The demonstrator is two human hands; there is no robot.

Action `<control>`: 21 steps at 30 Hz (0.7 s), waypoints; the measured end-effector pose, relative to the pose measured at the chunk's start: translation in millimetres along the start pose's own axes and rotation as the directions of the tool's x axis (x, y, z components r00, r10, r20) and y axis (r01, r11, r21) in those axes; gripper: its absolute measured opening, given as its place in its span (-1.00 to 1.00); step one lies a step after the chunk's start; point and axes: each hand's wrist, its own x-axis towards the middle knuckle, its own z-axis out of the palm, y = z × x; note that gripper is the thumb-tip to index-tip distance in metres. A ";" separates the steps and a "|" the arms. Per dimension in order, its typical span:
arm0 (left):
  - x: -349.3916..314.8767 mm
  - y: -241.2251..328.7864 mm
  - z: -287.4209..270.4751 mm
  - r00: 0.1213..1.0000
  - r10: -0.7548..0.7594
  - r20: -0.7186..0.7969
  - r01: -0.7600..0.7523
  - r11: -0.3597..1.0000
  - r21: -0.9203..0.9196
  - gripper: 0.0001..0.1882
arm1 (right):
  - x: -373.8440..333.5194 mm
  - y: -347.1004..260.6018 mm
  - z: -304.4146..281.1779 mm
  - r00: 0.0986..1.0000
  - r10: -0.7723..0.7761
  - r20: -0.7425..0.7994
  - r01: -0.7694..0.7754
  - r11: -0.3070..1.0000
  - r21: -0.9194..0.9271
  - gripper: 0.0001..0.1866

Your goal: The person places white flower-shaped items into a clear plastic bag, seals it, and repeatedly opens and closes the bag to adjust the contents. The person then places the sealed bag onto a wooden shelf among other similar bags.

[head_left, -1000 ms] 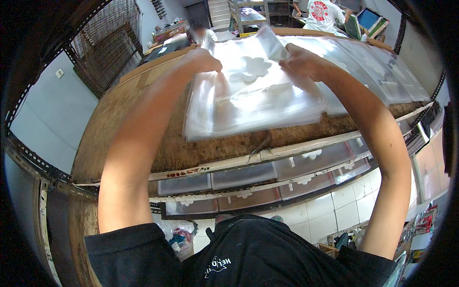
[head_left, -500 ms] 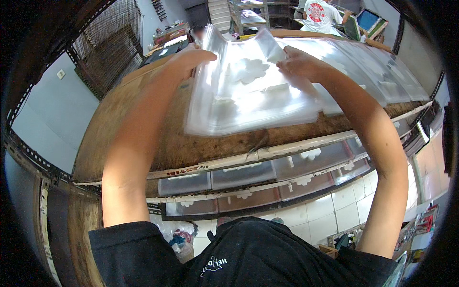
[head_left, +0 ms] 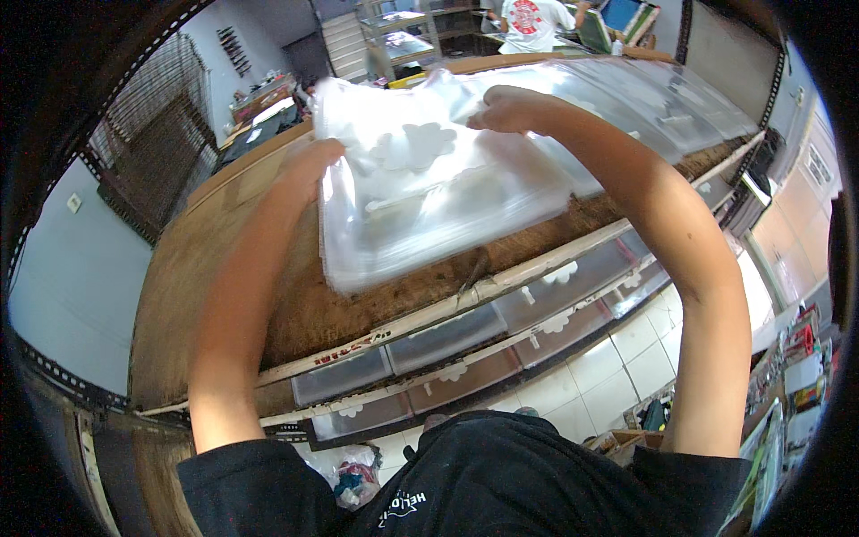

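A stack of clear plastic sheets point(head_left: 447, 201), perhaps bags, is held over the wooden shelf board point(head_left: 358, 309). It carries a pale flower shape and shines with glare. My left hand point(head_left: 315, 161) is closed on its left edge, thumb toward the sheets. At its far right part my right hand point(head_left: 508, 111) grips the plastic with curled fingers. The stack's near edge is smeared by motion, so I cannot tell whether it touches the board. More clear sheets point(head_left: 667, 112) lie overlapping on the board to the right.
Lower shelves point(head_left: 447, 345) below the board's near edge hold more printed sheets. A metal mesh rack point(head_left: 157, 130) stands at left. Another person point(head_left: 530, 25) in a white shirt works at the back. A plastic bag of rags point(head_left: 356, 479) lies low by the floor.
The view has shifted and tilted. My left hand has come lower and nearer along the stack's left edge. The far corners, bunched upward before, now spread flatter; both hands keep their grip.
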 end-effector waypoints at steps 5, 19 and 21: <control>-10.4 5.8 -2.0 0.980 0.034 -0.198 0.009 0.978 0.210 -0.48 | 16.6 -2.1 11.4 0.992 0.120 -0.032 -0.121 0.991 -0.050 -0.45; -64.8 -3.2 -39.7 0.912 0.232 -0.339 -0.214 0.973 0.091 -0.49 | 16.5 -59.3 31.0 0.990 -0.070 0.120 0.016 0.918 0.397 -0.35; -69.3 3.5 -44.7 0.937 0.133 -0.324 -0.113 0.990 0.080 -0.51 | 24.1 -62.0 34.3 0.994 -0.004 0.111 -0.029 0.956 0.293 -0.35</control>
